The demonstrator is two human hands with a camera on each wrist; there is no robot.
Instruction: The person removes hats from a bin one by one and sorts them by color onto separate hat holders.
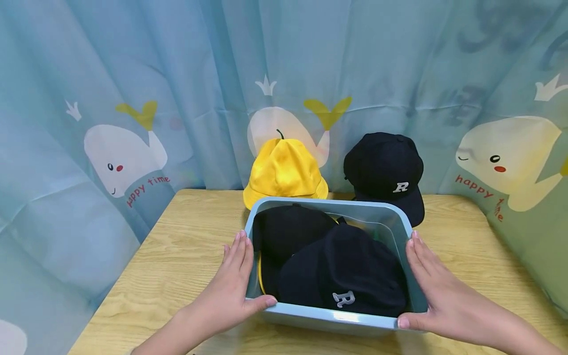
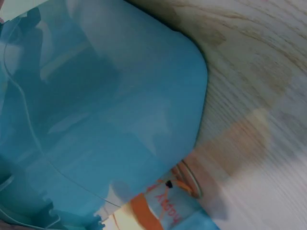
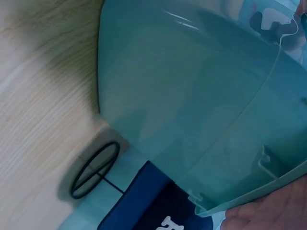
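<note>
A light blue plastic bin (image 1: pixel 328 324) stands on the wooden table in the head view. My left hand (image 1: pixel 237 288) lies along its left side, fingers straight and thumb over the front rim. On the opposite side my right hand (image 1: pixel 443 296) does the same, its thumb at the front right corner. Inside the bin, a black baseball cap (image 1: pixel 368 266) with a white R overlaps another black cap (image 1: pixel 288 229); some yellow edging shows beside them. The left wrist view looks along the bin's outer wall (image 2: pixel 129 96). Fingers (image 3: pixel 273 206) touch the rim in the right wrist view.
Behind the bin, a yellow bucket hat (image 1: pixel 284 170) stands at the back edge of the table (image 1: pixel 177 246). To its right is a black R cap (image 1: pixel 381 162). A black wire stand base (image 3: pixel 96 170) shows under that cap. A blue whale-print curtain (image 1: pixel 199 74) hangs behind.
</note>
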